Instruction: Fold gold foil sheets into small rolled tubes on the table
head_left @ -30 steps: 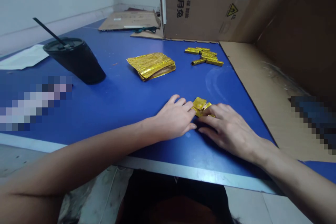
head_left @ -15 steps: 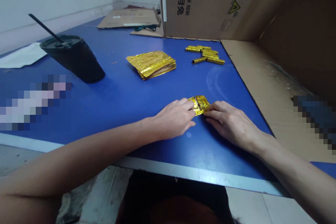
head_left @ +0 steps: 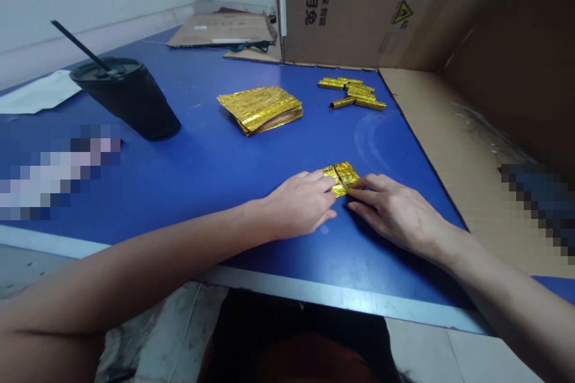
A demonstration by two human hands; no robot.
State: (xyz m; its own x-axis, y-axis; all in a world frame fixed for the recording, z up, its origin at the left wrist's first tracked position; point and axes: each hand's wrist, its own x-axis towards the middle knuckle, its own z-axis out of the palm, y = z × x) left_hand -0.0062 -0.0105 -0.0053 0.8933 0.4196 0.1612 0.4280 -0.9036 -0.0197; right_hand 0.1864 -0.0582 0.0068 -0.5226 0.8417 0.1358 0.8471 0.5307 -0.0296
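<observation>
A small sheet of gold foil paper [head_left: 347, 173] lies on the blue table, folded, with a dark gap running across its middle. My left hand [head_left: 305, 203] covers its left side, fingers bent and pressed together on the paper. On the other side, my right hand [head_left: 390, 209] has its fingertips close together on the paper's lower right edge. Beyond them sits a stack of gold paper [head_left: 260, 108], its top sheets lifted a little. Several narrow gold rolls [head_left: 359, 93] lie in a loose pile at the back right.
A dark cup with a straw [head_left: 135, 99] stands at the left, near a white sheet [head_left: 42, 93]. Flat cardboard [head_left: 224, 30] lies at the back. A large cardboard box [head_left: 350, 12] stands behind the rolls. Blurred patches cover objects at both sides.
My right fingertips have shifted very slightly left along the paper's lower edge. My left hand stays on the paper.
</observation>
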